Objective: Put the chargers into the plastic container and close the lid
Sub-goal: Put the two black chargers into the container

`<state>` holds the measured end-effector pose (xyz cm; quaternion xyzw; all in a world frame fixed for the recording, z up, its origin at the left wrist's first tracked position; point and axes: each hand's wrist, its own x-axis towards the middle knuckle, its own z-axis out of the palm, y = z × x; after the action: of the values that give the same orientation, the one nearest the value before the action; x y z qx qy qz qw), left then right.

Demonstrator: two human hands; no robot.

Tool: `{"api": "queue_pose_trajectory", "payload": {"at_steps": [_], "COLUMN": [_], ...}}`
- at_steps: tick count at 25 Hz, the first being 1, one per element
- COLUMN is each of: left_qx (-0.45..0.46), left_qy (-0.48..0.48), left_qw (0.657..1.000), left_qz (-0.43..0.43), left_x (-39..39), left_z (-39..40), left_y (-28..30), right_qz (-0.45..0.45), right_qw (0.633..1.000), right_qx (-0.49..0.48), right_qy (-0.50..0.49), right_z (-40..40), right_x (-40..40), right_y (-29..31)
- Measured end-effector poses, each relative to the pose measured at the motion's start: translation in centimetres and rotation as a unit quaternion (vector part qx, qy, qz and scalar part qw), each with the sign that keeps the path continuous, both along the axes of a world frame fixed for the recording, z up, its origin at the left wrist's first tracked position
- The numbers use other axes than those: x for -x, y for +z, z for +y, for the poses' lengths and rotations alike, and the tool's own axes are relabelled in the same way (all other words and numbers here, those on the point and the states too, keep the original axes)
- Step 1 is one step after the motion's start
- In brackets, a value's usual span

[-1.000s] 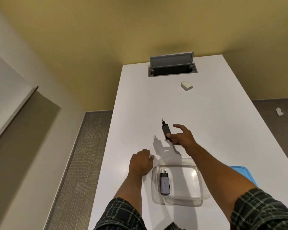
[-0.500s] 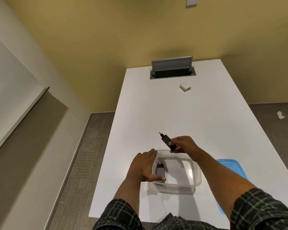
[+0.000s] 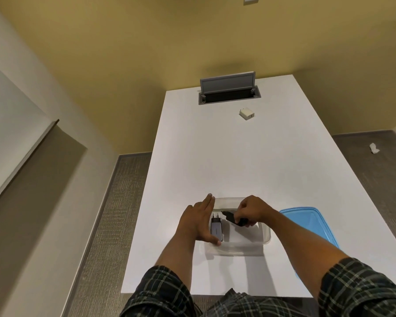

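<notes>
1. Head view: clear rectangular plastic container (image 3: 264, 236) at 6 o'clock on the white table (image 3: 215, 156); grey charger (image 3: 216, 230) lies inside.
2. Right hand (image 3: 253, 211) pinches black charger (image 3: 233, 219) over the container: probably light, rigid, smooth; hold by body, not prongs.
3. Left hand (image 3: 198, 221), fingers straight, braces the container's 9 o'clock wall.
4. White cube charger (image 3: 247, 113) at 12 o'clock; blue lid (image 3: 306, 227) at 3 o'clock.

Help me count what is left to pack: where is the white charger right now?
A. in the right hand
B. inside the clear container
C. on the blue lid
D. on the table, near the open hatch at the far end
D: the white charger lies alone on the table, just in front of the hatch.
</notes>
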<state>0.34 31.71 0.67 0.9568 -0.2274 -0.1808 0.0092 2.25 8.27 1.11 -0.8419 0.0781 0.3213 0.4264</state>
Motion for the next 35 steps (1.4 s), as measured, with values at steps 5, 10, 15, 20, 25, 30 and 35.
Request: {"api": "queue_pose_trajectory", "payload": {"at_steps": [5,10,15,20,25,30,35], "left_qx": [-0.019,-0.036,-0.040,-0.034,-0.037,-0.041,-0.044], "left_qy": [0.010,0.036,0.043,0.047,0.042,0.039,0.041], "left_qw": [1.000,0.998,0.997,0.997,0.997,0.997,0.997], "left_qz": [0.018,0.033,0.041,0.048,0.046,0.043,0.054], "left_x": [-0.2,-0.3,-0.3,-0.2,-0.3,-0.2,-0.2], "left_z": [-0.9,-1.2,-1.4,-1.3,-1.3,-1.4,-1.6], "left_y": [-0.1,-0.3,-0.5,-0.3,-0.3,-0.2,-0.1], "right_qz": [-0.046,-0.081,-0.059,-0.060,-0.066,-0.087,-0.134], "right_qw": [0.985,0.975,0.971,0.966,0.975,0.978,0.969], "right_qx": [0.162,0.201,0.219,0.226,0.171,0.119,0.165], "right_qy": [0.043,0.039,0.081,0.108,0.128,0.148,0.123], "right_z": [0.9,1.8,3.2,4.3,4.2,3.7,3.4], "right_x": [1.6,3.2,4.0,4.0,3.7,3.6,3.4], "right_y": [-1.9,-3.3,-4.3,-5.1,-5.5,-5.4,-5.1]}}
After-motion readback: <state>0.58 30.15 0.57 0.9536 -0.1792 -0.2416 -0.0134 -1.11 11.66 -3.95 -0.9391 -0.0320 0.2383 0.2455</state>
